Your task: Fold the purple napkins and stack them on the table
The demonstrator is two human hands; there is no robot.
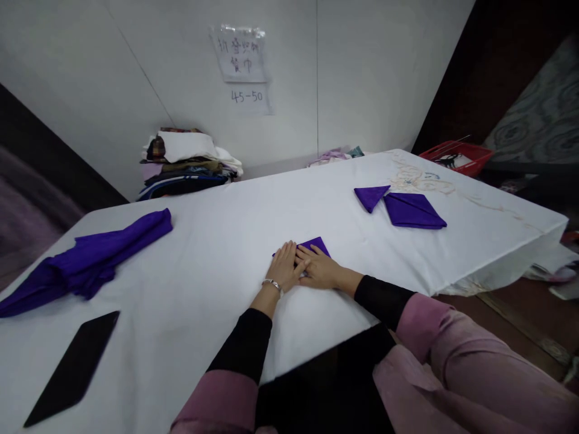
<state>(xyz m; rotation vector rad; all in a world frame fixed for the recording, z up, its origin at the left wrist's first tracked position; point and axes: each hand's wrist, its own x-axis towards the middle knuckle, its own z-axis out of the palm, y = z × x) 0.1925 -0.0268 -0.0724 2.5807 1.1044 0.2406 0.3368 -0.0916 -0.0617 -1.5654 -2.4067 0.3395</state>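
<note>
Both hands lie flat on a small folded purple napkin [319, 244] near the table's front edge. My left hand [284, 266], with a bracelet at its wrist, rests over the napkin's left part, fingers stretched out. My right hand [319, 269] presses beside it, fingers extended toward the left hand, the thumbs close together. Much of the napkin is hidden beneath them; its upper right corner shows. To the right, a folded purple triangle [371, 196] lies beside a larger folded purple napkin [413, 210]. A crumpled purple cloth [97, 254] spreads over the table's left side.
A white cloth [217, 283] covers the table. A black flat slab [75, 367] lies at the front left. Folded clothes [187, 161] are stacked by the wall, under paper signs [244, 57]. A red basket [474, 158] stands behind the right end.
</note>
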